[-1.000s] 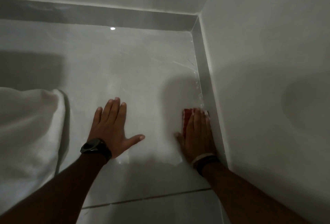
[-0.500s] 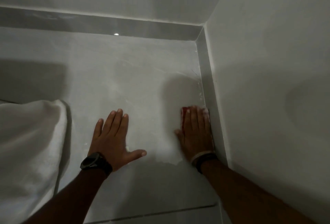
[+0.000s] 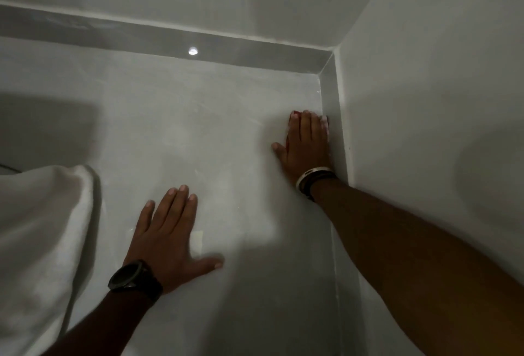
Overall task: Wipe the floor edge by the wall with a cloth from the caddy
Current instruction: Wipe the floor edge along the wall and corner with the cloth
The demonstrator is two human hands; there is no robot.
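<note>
My right hand (image 3: pixel 307 146) lies flat on a red cloth (image 3: pixel 292 116), pressing it on the pale floor right against the grey skirting (image 3: pixel 334 117) of the right wall. Only a thin red rim of the cloth shows at my fingertips and by my thumb. My left hand (image 3: pixel 167 236), with a black watch on the wrist, rests flat on the floor with fingers spread and holds nothing. The caddy is out of sight.
White towel-like fabric (image 3: pixel 39 236) hangs at the lower left. The grey skirting (image 3: pixel 170 39) of the far wall meets the right one in a corner just beyond my right hand. White walls rise behind and to the right.
My right hand has slid the cloth forward along the right wall's edge, toward the corner. My left hand has stayed planted on the floor.
</note>
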